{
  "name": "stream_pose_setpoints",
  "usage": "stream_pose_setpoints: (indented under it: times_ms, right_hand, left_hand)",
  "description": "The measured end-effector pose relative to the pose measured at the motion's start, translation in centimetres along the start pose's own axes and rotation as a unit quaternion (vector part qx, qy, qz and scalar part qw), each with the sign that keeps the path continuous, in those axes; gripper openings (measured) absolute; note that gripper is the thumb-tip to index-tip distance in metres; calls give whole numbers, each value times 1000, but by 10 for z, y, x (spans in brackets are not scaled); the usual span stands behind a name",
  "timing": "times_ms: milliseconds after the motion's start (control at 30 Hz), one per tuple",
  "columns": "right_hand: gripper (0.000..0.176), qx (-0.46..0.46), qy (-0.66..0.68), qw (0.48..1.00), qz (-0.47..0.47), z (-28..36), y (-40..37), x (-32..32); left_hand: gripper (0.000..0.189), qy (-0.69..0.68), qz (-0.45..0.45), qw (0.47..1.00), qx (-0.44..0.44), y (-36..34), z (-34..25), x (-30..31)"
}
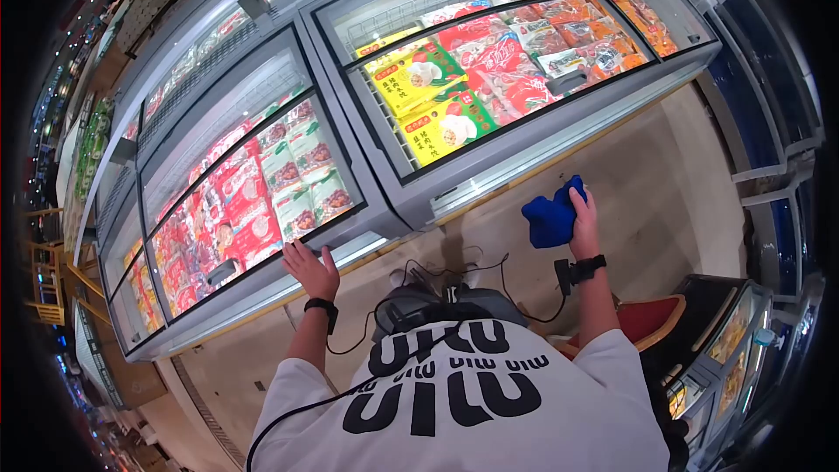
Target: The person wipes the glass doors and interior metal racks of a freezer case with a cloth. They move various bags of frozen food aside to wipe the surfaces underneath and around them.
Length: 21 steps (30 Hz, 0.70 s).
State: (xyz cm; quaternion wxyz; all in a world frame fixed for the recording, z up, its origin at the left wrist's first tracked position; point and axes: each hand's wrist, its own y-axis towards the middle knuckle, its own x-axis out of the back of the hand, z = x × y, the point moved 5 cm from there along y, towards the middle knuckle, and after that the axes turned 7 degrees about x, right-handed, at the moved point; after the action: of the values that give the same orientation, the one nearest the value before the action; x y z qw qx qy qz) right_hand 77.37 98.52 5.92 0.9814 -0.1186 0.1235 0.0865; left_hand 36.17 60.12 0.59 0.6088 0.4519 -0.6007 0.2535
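A crumpled blue cloth [551, 220] is gripped in my right hand [584, 220], held out over the floor in front of the freezer on the right. My left hand [311, 269] has its fingers spread and holds nothing; its fingertips are right at the front edge of the left chest freezer [377, 225]. Under that freezer's glass lie red bags [240, 201] and green-and-white packs [301, 157] of frozen food. The right chest freezer [559, 114] holds yellow-and-green packs [419, 74] and red bags [502, 70] behind its sliding glass lids.
Dark cables [505, 275] run from the straps on both wrists past my legs. Behind me on the right stand a red wooden-edged seat or panel [642, 319] and another lit display case [730, 341]. Wooden racks [45, 275] are at the far left.
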Motion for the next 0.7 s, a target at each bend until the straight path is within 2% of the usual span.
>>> stream_pose_setpoints:
  times_ms: [100, 167, 233, 300, 367, 433, 567, 633, 700]
  right_hand:
    - [30, -2, 19, 1000, 9, 2, 20, 2]
    - [31, -40, 45, 997, 45, 3, 29, -6]
    - [33, -28, 33, 997, 63, 1, 40, -16]
    - [34, -10, 15, 996, 85, 1, 51, -20]
    - [35, -2, -11, 997, 77, -3, 68, -18]
    - [34, 5, -6, 997, 76, 7, 79, -24]
    - [33, 1, 0, 998, 62, 41, 93, -42]
    - [32, -24, -32, 995, 89, 41, 114, -40]
    - [31, -4, -106, 990, 89, 28, 147, -34]
  left_hand:
    - [67, -1, -5, 1000, -6, 1, -20, -6]
    - [66, -11, 2, 1000, -16, 8, -31, -7]
    - [64, -21, 13, 999, -27, 21, -41, -3]
    - [61, -94, 58, 990, -88, 37, -63, -3]
    - [60, -84, 80, 985, -130, 51, -95, -4]
    - [62, -130, 79, 981, -118, 59, -119, -8]
    - [62, -111, 101, 978, -142, 60, -144, -17]
    - [61, -107, 96, 981, -130, 62, -147, -19]
    - [61, -134, 101, 980, -105, 67, -151, -23]
